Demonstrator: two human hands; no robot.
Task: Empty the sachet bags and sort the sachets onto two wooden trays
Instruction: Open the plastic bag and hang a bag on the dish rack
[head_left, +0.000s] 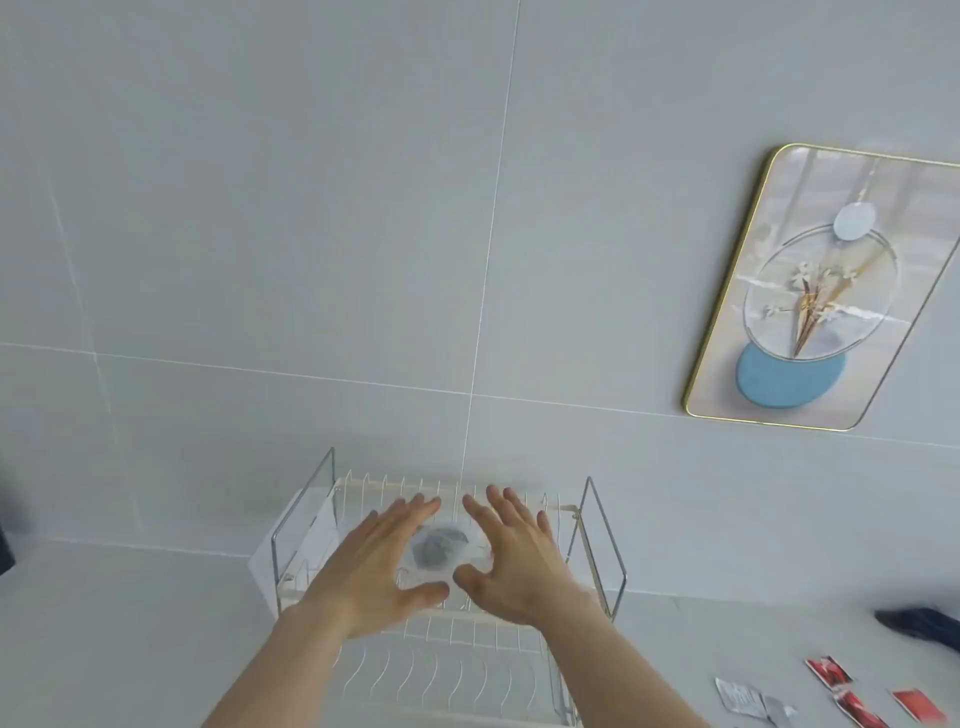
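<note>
The dish rack (447, 582) is thin wire, cream-coated on the tines and bare shiny metal on its tall end loops. On its upper tier lies a translucent, glossy plastic bag (441, 545), grey-printed. Behind the rack the wall (260, 208) is large smooth grey tiles with a soft sheen. Right of the rack, the countertop (727, 649) looks matt pale grey, and glossy red sachets (831, 673) and silvery foil sachets (740, 699) lie there. Above and right of the rack hangs a picture (815, 291) with a polished gold-toned metal frame.

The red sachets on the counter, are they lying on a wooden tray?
No, the red sachets lie directly on the pale counter at lower right; no wooden tray is in view.
</note>
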